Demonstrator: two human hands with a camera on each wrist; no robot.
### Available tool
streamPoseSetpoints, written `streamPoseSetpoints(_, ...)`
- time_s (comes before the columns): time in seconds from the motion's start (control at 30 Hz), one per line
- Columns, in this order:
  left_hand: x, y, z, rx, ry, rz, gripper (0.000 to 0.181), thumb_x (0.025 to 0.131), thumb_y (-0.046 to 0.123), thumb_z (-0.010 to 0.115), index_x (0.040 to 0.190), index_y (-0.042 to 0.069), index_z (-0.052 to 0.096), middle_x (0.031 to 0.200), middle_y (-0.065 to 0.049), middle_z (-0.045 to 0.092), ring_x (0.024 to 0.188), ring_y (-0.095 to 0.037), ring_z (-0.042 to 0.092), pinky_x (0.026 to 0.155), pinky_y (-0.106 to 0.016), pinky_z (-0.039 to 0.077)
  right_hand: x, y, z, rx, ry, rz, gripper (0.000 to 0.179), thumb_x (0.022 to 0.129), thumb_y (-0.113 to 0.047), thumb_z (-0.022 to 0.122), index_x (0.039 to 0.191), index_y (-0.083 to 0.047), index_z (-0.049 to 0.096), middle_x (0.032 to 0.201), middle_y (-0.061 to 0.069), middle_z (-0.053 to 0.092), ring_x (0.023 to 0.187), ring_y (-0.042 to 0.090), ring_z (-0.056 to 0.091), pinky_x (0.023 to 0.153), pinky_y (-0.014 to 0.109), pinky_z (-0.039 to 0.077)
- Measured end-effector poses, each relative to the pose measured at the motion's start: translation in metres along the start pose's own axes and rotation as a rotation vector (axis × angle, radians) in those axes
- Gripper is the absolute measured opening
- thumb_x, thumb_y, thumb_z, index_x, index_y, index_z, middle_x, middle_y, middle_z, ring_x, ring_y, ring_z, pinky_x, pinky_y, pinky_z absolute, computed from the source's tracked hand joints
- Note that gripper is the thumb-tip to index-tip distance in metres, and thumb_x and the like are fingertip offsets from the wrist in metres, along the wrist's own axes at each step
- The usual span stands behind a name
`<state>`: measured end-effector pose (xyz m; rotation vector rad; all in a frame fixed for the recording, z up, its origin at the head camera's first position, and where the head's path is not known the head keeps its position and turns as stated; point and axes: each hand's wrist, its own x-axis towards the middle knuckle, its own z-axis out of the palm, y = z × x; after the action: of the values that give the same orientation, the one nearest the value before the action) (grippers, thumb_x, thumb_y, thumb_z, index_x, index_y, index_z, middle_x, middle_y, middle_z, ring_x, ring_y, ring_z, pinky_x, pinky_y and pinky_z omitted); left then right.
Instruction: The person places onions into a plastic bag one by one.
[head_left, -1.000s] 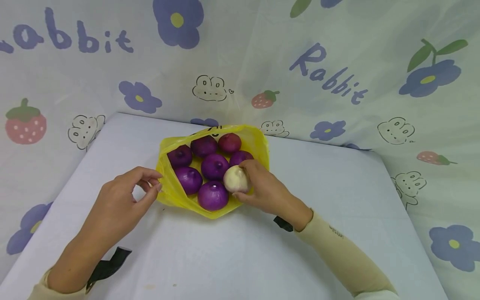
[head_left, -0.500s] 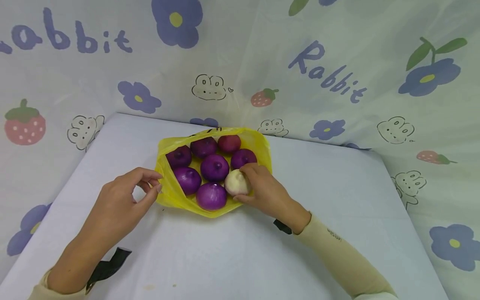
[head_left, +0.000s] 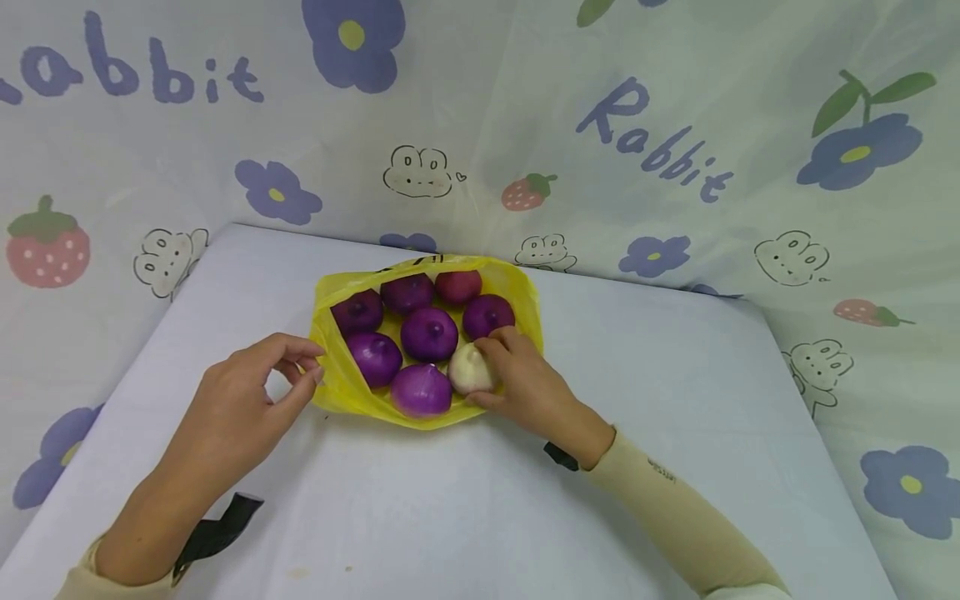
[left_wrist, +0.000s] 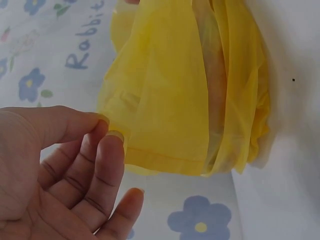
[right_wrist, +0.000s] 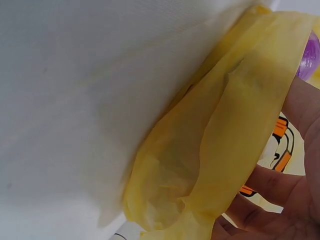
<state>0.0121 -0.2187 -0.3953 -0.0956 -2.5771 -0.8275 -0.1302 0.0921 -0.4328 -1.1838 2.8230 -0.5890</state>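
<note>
A yellow plastic bag (head_left: pixel 337 379) stands with its mouth wide, and several shiny purple onions (head_left: pixel 429 334) lie inside. My left hand (head_left: pixel 243 408) pinches the bag's left edge between thumb and fingertips; in the left wrist view, the fingertips (left_wrist: pixel 116 135) meet at the yellow film (left_wrist: pixel 165 100). Over the right rim reaches my right hand (head_left: pixel 536 383), gripping a pale onion (head_left: pixel 471 369) between thumb and fingers, low in the bag. In the right wrist view the bag's wall covers part of that hand (right_wrist: pixel 295 200), and the pale onion cannot be seen.
The bag stands on a white-covered table (head_left: pixel 675 417). Behind it hangs a cloth (head_left: pixel 480 100) printed with flowers, strawberries and rabbits. Black straps (head_left: pixel 221 529) show near both wrists.
My right hand has shifted slightly left and down with the pale onion, which sits lower among the others. The front purple onion has tilted a little. My left hand stays put.
</note>
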Motion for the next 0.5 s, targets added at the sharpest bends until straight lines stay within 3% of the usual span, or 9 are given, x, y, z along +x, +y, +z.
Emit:
streamPoseSetpoints(0.23,0.001,0.001,0.001,-0.007,-0.004,0.003,0.030,0.089,0.001,0.079,0.116,0.011,0.071,0.090,0.006,0.070,0.079,-0.017,0.056,0.061,-0.021,0.039,-0.002,0.002,-0.003,-0.011,0.037,-0.014,0.071,0.083,-0.043,0.090,0.136,-0.006,0.060,0.130,0.008,0.053,0.120,0.024,0.053,0.101,0.039,0.051)
streamPoseSetpoints(0.5,0.001,0.000,0.002,-0.010,0.018,0.039,0.031,0.087,-0.001,0.079,0.114,0.011,0.070,0.091,0.006,0.070,0.082,-0.013,0.056,0.062,-0.019,0.038,-0.017,0.002,-0.020,0.030,0.195,-0.112,0.059,0.092,-0.036,0.082,0.134,0.000,0.062,0.138,0.013,0.057,0.130,0.028,0.054,0.111,0.041,0.045)
